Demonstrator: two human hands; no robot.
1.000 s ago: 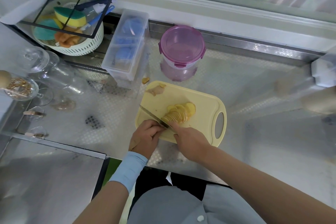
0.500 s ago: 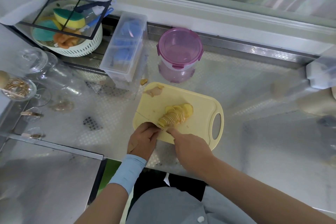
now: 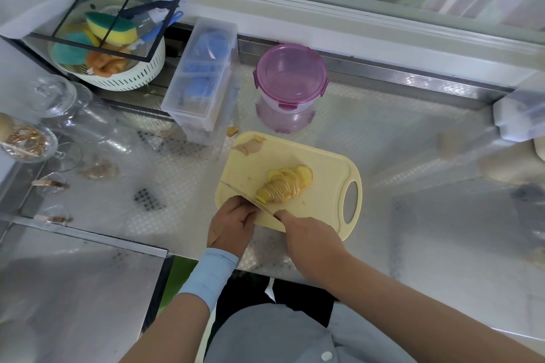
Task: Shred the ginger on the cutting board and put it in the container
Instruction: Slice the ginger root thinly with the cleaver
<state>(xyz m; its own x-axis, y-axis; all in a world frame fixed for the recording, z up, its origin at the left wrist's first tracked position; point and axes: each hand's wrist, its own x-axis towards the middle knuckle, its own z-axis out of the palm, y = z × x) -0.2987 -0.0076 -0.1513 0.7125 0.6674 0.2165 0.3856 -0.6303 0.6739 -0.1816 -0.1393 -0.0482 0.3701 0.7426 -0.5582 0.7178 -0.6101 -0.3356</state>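
A fan of ginger slices point(image 3: 284, 186) lies on the yellow cutting board point(image 3: 324, 165). The right hand point(image 3: 308, 234) grips the knife point(image 3: 265, 209) — its blade touches the slices' near end. The left hand point(image 3: 233, 224), fingers curled, sits just beside the blade.

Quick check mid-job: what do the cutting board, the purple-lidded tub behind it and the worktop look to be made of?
The pale yellow rectangular cutting board is likely plastic: matte, with a moulded handle slot. The round purple-lidded container looks like translucent glossy plastic, with clip latches on its rim. The silver embossed counter is probably stainless steel, judging by its reflective sheen.
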